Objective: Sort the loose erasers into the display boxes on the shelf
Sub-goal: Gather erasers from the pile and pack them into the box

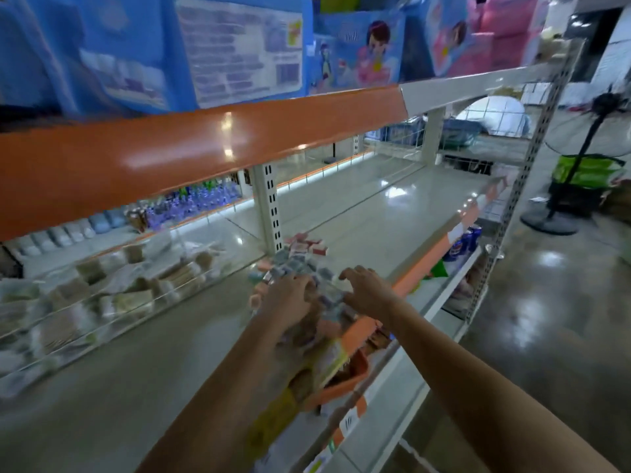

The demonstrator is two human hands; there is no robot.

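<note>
A heap of loose wrapped erasers (300,268), grey-blue and pink, lies on the pale shelf (358,213) near a white upright post. Red and white display boxes (309,245) sit just behind the heap. My left hand (286,297) reaches into the near side of the heap with fingers curled down over the erasers; the blur hides whether it holds any. My right hand (367,288) hovers over the heap's right side with fingers spread and bent. Several more erasers (331,300) show between the two hands.
An orange shelf edge (191,148) hangs overhead with blue and pink boxes (239,46) on it. A clear-fronted bin of packets (102,288) runs along the left. Orange price rail (430,261) marks the shelf front. A standing fan (577,165) is on the floor at right.
</note>
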